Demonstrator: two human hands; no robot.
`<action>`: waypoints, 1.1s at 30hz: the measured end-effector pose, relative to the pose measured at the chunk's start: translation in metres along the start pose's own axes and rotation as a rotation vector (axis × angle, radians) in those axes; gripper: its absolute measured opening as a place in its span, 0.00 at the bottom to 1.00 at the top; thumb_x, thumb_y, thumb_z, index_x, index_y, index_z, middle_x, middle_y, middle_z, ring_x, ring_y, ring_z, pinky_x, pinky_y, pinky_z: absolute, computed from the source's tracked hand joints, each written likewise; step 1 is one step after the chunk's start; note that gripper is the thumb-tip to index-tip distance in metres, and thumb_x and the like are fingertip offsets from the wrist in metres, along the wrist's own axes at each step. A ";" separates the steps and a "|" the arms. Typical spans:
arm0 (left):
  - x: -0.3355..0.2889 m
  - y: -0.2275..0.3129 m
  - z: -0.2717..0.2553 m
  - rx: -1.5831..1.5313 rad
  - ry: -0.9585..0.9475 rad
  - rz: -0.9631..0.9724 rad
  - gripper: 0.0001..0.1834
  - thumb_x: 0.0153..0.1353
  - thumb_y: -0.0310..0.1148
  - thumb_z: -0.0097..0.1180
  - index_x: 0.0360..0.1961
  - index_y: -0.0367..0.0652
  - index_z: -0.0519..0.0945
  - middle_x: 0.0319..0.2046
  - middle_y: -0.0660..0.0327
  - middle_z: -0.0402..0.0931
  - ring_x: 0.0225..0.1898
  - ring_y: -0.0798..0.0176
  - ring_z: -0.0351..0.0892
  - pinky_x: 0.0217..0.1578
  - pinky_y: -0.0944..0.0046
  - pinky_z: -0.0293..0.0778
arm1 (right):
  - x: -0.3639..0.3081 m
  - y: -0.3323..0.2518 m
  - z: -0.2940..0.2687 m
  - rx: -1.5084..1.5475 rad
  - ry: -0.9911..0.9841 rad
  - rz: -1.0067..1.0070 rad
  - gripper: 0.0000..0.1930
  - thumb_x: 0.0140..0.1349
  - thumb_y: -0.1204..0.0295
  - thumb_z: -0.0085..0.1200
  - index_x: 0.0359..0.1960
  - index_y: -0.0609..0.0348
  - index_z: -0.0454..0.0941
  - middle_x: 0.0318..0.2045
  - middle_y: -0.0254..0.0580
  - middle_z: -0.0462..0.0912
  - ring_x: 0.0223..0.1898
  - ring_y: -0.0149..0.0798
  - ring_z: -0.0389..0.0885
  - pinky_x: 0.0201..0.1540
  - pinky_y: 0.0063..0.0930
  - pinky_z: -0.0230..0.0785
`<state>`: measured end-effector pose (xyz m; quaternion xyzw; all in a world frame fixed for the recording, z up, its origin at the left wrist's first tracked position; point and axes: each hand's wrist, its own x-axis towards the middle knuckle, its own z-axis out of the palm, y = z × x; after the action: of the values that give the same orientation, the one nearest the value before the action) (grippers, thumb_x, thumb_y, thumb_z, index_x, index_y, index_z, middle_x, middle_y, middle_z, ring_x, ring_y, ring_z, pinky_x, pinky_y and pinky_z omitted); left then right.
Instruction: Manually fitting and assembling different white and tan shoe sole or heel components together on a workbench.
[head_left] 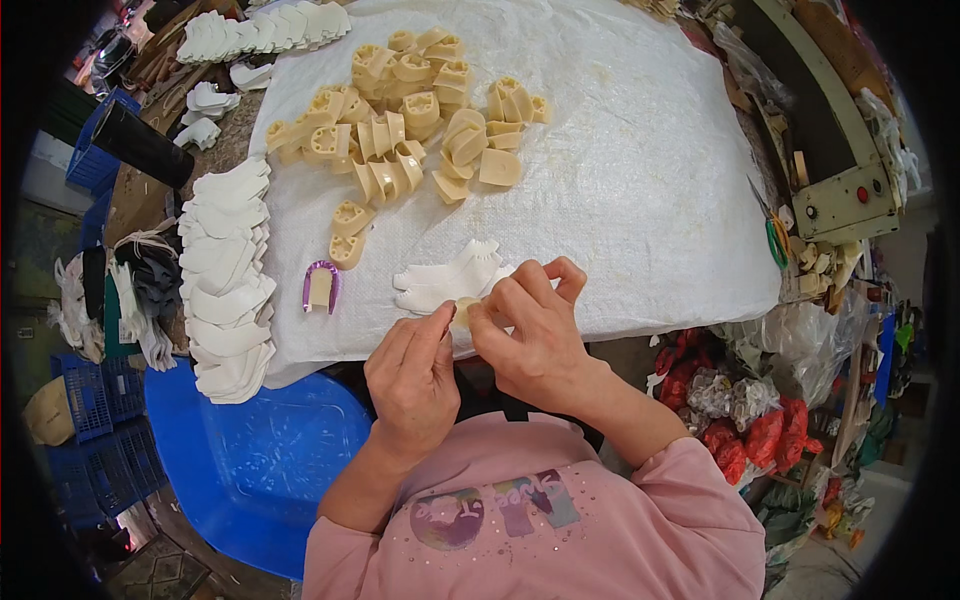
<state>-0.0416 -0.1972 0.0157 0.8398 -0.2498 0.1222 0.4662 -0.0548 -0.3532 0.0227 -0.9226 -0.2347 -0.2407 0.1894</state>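
Both my hands meet at the table's front edge, fingers pinched around a small beige piece (463, 313), which looks like a shoe heel and is mostly hidden by the fingers. My left hand (412, 375) grips it from the left, and my right hand (535, 335) bends over it from the right. Just behind the fingers lies a small fanned stack of white cut pieces (450, 275). To the left, a beige heel with a purple rim (320, 288) rests on the white sheet. Farther back is a heap of beige heels (410, 110).
A white woven sheet (640, 180) covers the table. Overlapping white cut pieces (228, 270) line its left edge. Scissors (775, 235) with green and orange handles lie at the right edge, near a machine (845, 200). A blue tub (270, 440) stands below left; red bags (765, 435) sit below right.
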 end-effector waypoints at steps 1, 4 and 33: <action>0.000 0.000 -0.001 -0.001 -0.006 0.002 0.13 0.53 0.18 0.52 0.42 0.30 0.76 0.26 0.49 0.74 0.27 0.51 0.75 0.30 0.63 0.71 | 0.000 0.002 0.002 0.041 0.010 0.023 0.13 0.37 0.78 0.55 0.29 0.54 0.72 0.25 0.34 0.65 0.33 0.39 0.65 0.39 0.42 0.46; -0.003 0.001 -0.002 -0.059 -0.038 -0.051 0.14 0.56 0.19 0.52 0.45 0.29 0.75 0.31 0.50 0.76 0.31 0.56 0.76 0.34 0.63 0.71 | 0.001 0.010 0.004 0.139 0.046 0.063 0.15 0.36 0.80 0.55 0.31 0.54 0.73 0.25 0.34 0.66 0.33 0.39 0.66 0.39 0.41 0.46; 0.000 -0.014 -0.004 -0.515 -0.165 -0.159 0.09 0.55 0.31 0.60 0.24 0.37 0.75 0.19 0.63 0.67 0.20 0.69 0.63 0.22 0.71 0.60 | -0.007 0.013 -0.003 0.695 -0.147 0.103 0.17 0.40 0.84 0.52 0.34 0.54 0.74 0.25 0.36 0.65 0.33 0.39 0.65 0.41 0.35 0.48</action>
<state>-0.0345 -0.1876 0.0081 0.7177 -0.2431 -0.0512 0.6505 -0.0548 -0.3672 0.0182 -0.8286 -0.2685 -0.0697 0.4862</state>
